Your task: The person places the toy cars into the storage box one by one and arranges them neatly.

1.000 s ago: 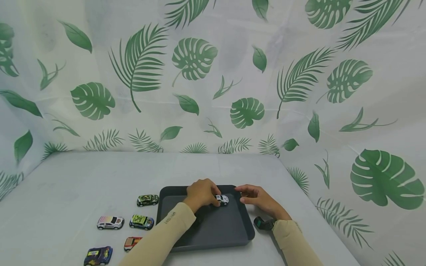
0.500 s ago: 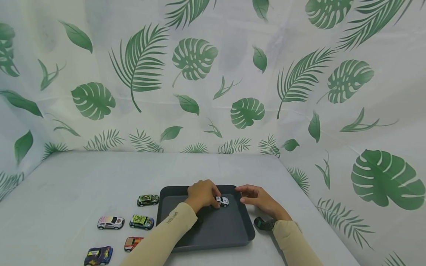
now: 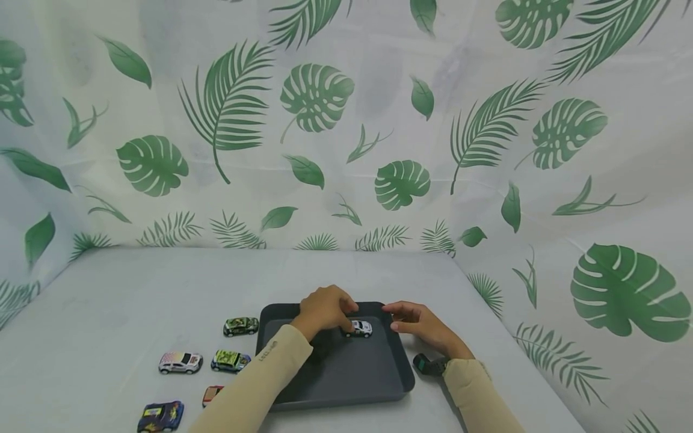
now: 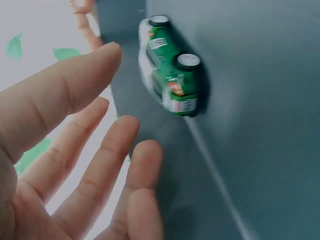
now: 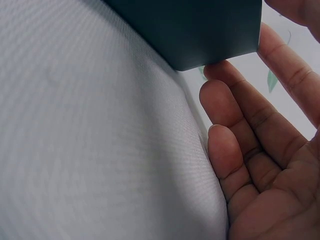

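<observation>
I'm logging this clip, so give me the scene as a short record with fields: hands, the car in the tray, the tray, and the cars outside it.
left hand: fingers open, apart from the car in the wrist view
right hand: open, at the tray's far right corner
white and green toy car: on its wheels inside the tray, far end
tray: dark grey, on the table
other toy cars: five, on the table left of the tray

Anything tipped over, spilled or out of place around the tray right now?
Nothing stands out. The white toy car sits on its wheels in the dark tray, just off the left hand. Five more toy cars stand upright on the table left of the tray.
</observation>
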The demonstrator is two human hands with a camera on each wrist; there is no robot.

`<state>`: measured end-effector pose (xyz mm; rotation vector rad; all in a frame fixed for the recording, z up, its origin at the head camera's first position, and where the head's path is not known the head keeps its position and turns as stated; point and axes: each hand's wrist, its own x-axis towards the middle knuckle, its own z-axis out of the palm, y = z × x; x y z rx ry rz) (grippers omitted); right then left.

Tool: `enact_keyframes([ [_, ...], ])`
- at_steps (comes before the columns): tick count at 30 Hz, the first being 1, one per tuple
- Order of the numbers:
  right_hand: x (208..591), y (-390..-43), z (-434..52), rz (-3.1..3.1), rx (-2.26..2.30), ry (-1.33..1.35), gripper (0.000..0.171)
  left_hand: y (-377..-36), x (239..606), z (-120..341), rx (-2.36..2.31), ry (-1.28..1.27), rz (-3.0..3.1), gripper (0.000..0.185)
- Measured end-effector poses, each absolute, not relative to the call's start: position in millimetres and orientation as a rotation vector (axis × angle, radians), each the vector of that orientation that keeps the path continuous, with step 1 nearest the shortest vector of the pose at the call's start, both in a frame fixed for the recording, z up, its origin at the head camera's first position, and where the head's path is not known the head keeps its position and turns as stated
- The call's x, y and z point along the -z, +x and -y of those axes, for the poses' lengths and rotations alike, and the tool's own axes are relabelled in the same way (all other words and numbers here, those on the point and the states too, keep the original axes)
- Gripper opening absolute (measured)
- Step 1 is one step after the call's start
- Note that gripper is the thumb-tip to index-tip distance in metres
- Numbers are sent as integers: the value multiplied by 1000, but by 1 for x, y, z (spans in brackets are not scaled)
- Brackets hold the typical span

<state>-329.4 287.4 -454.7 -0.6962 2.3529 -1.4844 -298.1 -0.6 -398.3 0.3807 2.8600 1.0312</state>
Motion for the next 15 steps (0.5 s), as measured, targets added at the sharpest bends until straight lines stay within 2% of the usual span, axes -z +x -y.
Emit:
enact_keyframes([
  [15,456,-330,-288,-2354,1493,-701,46,-284,371,28,-1150,554,-2724,41],
])
